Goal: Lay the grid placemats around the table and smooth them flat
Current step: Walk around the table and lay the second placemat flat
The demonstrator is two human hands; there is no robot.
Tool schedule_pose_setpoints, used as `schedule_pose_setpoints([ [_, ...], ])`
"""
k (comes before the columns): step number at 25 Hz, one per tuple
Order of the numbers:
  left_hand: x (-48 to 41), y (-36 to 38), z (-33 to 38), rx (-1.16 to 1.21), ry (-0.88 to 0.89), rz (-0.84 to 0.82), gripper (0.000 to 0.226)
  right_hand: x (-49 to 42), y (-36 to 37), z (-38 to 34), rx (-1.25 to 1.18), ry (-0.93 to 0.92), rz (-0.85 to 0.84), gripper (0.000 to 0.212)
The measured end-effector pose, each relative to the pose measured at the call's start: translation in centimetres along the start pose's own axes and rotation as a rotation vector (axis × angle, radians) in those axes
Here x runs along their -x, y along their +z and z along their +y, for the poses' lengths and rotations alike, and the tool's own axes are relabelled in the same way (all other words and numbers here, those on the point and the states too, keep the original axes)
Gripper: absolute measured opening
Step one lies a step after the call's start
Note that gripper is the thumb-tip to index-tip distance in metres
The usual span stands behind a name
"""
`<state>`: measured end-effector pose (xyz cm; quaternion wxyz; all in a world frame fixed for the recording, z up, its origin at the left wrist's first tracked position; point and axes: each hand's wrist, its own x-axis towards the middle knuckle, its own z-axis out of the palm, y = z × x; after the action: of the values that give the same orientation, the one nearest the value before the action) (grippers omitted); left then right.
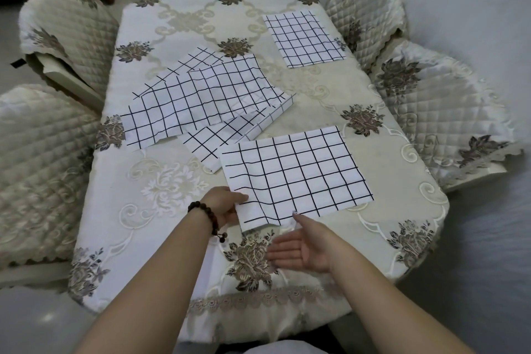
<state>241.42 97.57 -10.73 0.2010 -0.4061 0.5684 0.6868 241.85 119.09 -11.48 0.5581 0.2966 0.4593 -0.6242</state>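
A white placemat with a black grid (298,175) lies on the near right part of the table, its near left corner rippled. My left hand (225,205), with a bead bracelet on the wrist, pinches that mat's left edge. My right hand (301,247) is palm up with fingers spread at the mat's near edge, its thumb touching the cloth. Another grid placemat (304,39) lies flat at the far right. A loose pile of several grid placemats (207,100) sits overlapped and creased in the middle left of the table.
The table (373,112) wears a cream floral embroidered cloth. Quilted chairs stand around it: two on the left (69,29) (37,167) and two on the right (367,6) (448,112). A doorway lies beyond the far end.
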Motion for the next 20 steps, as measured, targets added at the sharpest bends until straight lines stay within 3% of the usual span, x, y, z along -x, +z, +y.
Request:
schedule_pose_setpoints([
  [3,0.5,1.0,0.0,0.085,-0.016,-0.102,0.011,-1.0,1.8,1.8,-0.322,-0.116,-0.078,0.058],
  [6,1.1,1.2,-0.2,0.108,-0.011,-0.184,0.015,-2.9,2.2,1.8,-0.634,-0.364,0.055,0.041],
  [8,1.8,1.0,-0.6,0.094,-0.017,-0.256,0.017,-3.6,1.4,1.1,-0.700,-0.455,0.157,0.034],
  [12,1.6,-0.2,-1.9,0.184,0.004,-0.367,0.034,-2.9,-1.1,-0.7,-0.582,-0.510,0.411,0.018],
  [16,-0.1,-1.2,-1.6,0.470,0.017,-0.220,0.052,-1.1,-5.0,-1.9,-0.474,-0.481,0.464,0.018],
  [20,-1.1,0.9,-0.3,0.285,-0.023,-0.163,0.046,1.4,-9.6,-2.6,-0.299,-0.456,0.539,0.008],
])
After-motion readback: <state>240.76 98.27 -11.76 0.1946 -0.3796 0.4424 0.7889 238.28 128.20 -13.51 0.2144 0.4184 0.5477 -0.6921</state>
